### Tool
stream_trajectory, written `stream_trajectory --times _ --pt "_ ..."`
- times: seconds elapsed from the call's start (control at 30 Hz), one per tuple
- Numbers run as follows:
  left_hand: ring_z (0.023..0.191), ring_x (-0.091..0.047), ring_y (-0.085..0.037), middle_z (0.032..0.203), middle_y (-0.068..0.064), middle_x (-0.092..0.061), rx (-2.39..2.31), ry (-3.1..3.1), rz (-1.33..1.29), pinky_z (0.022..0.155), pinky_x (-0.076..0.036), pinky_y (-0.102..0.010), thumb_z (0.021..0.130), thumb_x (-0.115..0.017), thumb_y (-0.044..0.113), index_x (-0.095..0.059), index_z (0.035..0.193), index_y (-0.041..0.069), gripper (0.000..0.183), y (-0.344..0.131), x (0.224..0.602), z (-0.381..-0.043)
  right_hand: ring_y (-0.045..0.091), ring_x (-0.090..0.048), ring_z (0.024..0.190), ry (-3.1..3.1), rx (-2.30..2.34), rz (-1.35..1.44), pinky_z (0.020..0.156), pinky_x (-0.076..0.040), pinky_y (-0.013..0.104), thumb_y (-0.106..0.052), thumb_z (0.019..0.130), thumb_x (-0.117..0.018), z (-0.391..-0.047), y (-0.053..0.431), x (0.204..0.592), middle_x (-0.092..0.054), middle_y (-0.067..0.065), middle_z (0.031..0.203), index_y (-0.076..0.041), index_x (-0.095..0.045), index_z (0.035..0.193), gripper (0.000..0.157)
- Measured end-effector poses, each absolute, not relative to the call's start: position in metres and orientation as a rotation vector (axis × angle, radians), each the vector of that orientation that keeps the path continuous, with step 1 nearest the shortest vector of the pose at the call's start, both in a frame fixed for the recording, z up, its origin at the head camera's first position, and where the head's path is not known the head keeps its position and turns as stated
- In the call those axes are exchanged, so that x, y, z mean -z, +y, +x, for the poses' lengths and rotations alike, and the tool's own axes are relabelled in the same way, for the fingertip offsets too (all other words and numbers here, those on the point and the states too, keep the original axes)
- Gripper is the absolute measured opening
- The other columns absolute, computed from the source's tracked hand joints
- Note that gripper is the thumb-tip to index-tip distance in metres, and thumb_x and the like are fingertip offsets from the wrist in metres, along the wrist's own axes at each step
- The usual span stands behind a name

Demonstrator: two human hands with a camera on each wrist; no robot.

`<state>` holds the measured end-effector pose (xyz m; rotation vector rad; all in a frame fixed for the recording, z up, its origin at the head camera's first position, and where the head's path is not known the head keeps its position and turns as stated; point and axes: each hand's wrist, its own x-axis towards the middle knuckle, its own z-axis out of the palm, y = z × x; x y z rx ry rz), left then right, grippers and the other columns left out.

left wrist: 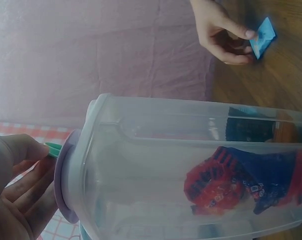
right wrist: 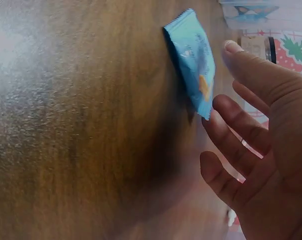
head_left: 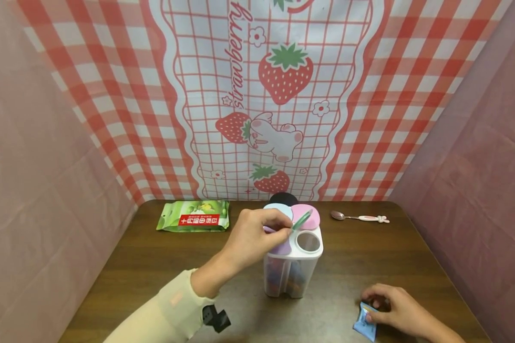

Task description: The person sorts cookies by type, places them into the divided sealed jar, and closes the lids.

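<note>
My left hand pinches a small green lid by its edge, between thumb and fingers. It holds the lid tilted over a clear storage container with a white top. One round opening there is uncovered; a pink lid, a light blue lid and a purple lid cover the others. At the front right, my right hand has its thumb and fingers spread around one end of a blue snack packet. A narrow gap shows between thumb and packet in the right wrist view.
Wrapped red-and-blue packets lie inside the container. Behind it stands something with a black top. A green wet-wipes pack lies at the back left, a spoon at the back right. Cloth walls border the wooden table.
</note>
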<state>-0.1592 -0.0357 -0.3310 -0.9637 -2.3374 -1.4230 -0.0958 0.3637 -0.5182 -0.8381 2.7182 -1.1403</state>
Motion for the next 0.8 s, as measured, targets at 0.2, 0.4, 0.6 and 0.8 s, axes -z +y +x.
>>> stream_trajectory --times 0.2,0.4,0.6,0.8 --pt "0.078 -0.071 -0.003 0.089 0.003 -0.078 1.433 -2.342 -0.963 0.072 -0.062 -0.027 0.087 -0.078 0.005 -0.079 0.092 0.009 0.007 -0.0362 0.3312 -0.1593 0.002 -0.057 0.08 2.775 1.079 -0.87 0.063 -0.047 0.022 -0.034 0.08 -0.086 -0.0952 0.3603 0.5243 -0.068 -0.012 0.096 -0.019 -0.07 0.108 0.036" --pt "0.077 -0.071 -0.002 0.089 0.002 -0.078 1.438 -2.337 -0.965 0.071 -0.062 -0.027 0.087 -0.078 0.005 -0.079 0.092 0.009 0.006 -0.0368 0.3317 -0.1594 -0.001 -0.058 0.079 2.809 1.051 -0.952 0.061 -0.048 0.022 -0.031 0.079 -0.086 -0.0959 0.3591 0.5254 -0.067 -0.015 0.095 -0.019 -0.07 0.105 0.032" --pt "0.078 -0.071 -0.002 0.089 -0.001 -0.078 1.43 -2.337 -0.969 0.071 -0.061 -0.022 0.087 -0.078 0.004 -0.079 0.092 0.01 0.009 -0.037 0.331 -0.159 -0.002 -0.059 0.082 2.806 1.039 -0.953 0.064 -0.051 0.022 -0.03 0.079 -0.086 -0.0974 0.359 0.5246 -0.069 -0.012 0.097 -0.019 -0.071 0.105 0.032" --pt "0.077 -0.071 -0.002 0.089 0.0 -0.078 1.427 -2.34 -0.97 0.071 -0.06 -0.021 0.087 -0.078 0.005 -0.079 0.092 0.01 0.007 -0.037 0.3311 -0.1597 -0.001 -0.059 0.081 2.82 1.081 -0.977 0.061 -0.05 0.022 -0.026 0.075 -0.089 -0.0979 0.3574 0.5239 -0.067 -0.011 0.095 -0.015 -0.071 0.108 0.039"
